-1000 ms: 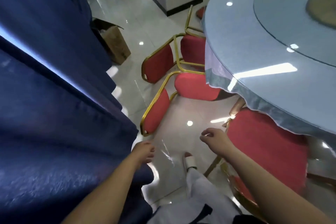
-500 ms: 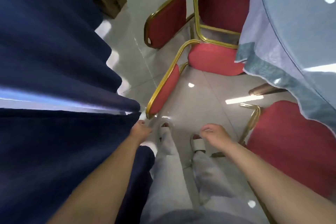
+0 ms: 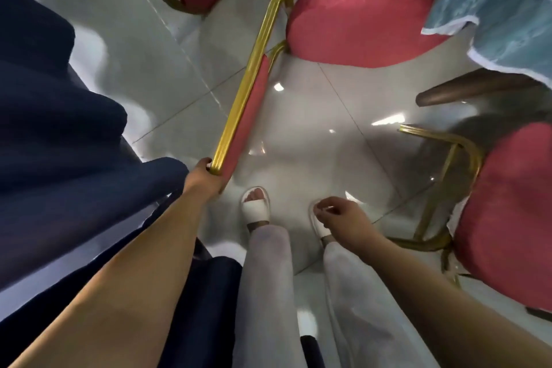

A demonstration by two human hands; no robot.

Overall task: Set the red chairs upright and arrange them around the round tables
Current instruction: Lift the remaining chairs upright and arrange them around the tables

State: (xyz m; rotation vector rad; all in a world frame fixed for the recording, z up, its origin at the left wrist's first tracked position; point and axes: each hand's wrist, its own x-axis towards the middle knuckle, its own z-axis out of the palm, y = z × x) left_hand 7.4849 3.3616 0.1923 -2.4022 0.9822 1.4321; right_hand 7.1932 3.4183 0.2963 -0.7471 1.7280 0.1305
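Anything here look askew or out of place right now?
Yes. The red chair in front lies tipped, its backrest slanting low toward the floor instead of standing upright. The left hand grips the backrest's top corner; the right hand is empty.

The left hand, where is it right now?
In the head view the left hand is left of centre, gripping the top corner of the red chair's gold-framed backrest, beside the dark blue cloth.
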